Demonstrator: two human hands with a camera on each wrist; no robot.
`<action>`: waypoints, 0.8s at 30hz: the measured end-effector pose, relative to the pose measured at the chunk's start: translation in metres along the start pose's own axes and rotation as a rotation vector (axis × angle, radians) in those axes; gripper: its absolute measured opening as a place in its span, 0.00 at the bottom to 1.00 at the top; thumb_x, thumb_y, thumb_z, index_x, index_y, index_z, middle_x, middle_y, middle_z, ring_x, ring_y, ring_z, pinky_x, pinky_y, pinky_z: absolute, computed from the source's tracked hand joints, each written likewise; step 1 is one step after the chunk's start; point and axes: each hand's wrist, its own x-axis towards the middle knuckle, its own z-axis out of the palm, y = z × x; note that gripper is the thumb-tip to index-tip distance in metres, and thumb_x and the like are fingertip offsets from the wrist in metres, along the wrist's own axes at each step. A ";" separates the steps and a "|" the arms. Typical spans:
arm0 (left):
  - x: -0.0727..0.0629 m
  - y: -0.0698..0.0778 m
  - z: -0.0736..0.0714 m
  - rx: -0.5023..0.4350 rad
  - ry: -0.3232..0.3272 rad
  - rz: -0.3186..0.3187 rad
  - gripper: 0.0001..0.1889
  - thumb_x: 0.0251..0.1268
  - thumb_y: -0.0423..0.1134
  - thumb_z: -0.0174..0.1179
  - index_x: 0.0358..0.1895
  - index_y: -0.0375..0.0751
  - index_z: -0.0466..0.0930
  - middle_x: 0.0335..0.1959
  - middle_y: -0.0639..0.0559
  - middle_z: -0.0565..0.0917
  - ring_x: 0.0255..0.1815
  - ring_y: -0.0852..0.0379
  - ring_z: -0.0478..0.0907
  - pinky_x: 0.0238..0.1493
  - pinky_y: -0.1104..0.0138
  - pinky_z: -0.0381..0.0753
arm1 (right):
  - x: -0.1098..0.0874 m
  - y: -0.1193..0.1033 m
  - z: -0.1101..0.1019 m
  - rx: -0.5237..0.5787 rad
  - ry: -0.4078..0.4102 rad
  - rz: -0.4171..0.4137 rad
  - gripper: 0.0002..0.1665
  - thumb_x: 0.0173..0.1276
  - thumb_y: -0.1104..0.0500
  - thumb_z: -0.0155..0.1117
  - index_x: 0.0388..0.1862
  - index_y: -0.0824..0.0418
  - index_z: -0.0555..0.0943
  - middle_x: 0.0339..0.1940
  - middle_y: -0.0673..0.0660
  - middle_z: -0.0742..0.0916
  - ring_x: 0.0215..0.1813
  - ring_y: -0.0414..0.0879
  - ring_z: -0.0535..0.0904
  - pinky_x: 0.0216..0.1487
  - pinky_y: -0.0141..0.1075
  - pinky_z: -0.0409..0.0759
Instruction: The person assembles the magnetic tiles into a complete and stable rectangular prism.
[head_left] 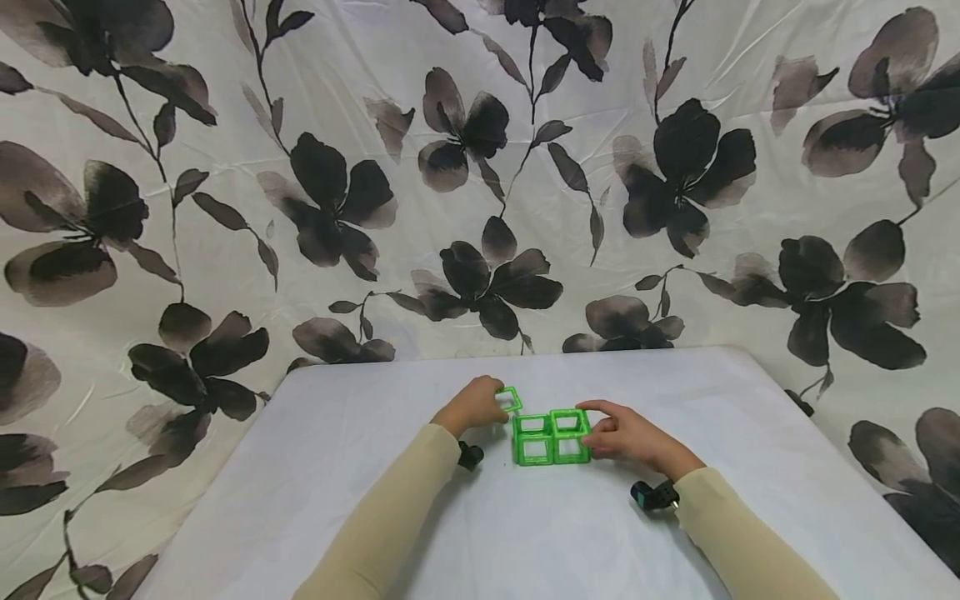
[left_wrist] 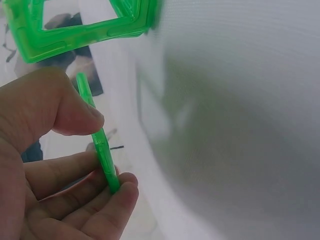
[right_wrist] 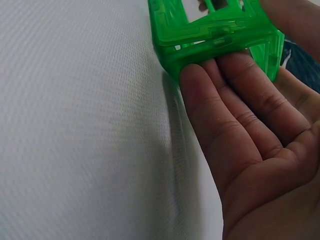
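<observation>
In the head view, my left hand [head_left: 474, 405] pinches a single green square magnetic tile [head_left: 517, 400] with an open middle. The left wrist view shows that tile [left_wrist: 103, 147] edge-on between thumb and fingers, held clear of the white surface. Just to its right stands a block of joined green magnetic tiles [head_left: 553, 442], two box-like sections side by side on the table. My right hand [head_left: 633, 435] grips the block's right end. In the right wrist view, fingers [right_wrist: 212, 107] touch one side of the block [right_wrist: 220, 32], with the thumb across from them.
A white cloth covers the table [head_left: 337, 467], whose far edge meets a floral curtain [head_left: 465, 192]. Small black wrist cameras sit at the left wrist [head_left: 470, 456] and the right wrist [head_left: 654, 495], close to the tabletop.
</observation>
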 end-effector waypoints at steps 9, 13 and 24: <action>-0.008 -0.004 -0.003 -0.011 -0.001 0.025 0.33 0.50 0.40 0.67 0.63 0.33 0.73 0.59 0.41 0.78 0.60 0.48 0.74 0.64 0.56 0.72 | 0.000 0.002 0.000 0.026 0.000 -0.007 0.43 0.63 0.54 0.70 0.74 0.59 0.61 0.42 0.60 0.87 0.45 0.49 0.85 0.50 0.42 0.84; -0.015 -0.001 -0.007 -0.028 0.003 0.032 0.34 0.49 0.40 0.67 0.64 0.33 0.73 0.61 0.41 0.77 0.62 0.47 0.74 0.66 0.55 0.71 | 0.001 0.003 0.000 0.024 0.006 -0.004 0.44 0.62 0.55 0.70 0.74 0.58 0.61 0.42 0.59 0.88 0.45 0.48 0.85 0.49 0.42 0.84; -0.031 0.003 -0.018 -0.044 0.011 0.107 0.34 0.48 0.37 0.65 0.64 0.32 0.72 0.60 0.40 0.78 0.59 0.48 0.75 0.62 0.55 0.74 | -0.002 0.003 -0.001 0.001 0.003 -0.010 0.49 0.60 0.59 0.71 0.76 0.63 0.57 0.44 0.58 0.88 0.45 0.45 0.81 0.46 0.36 0.80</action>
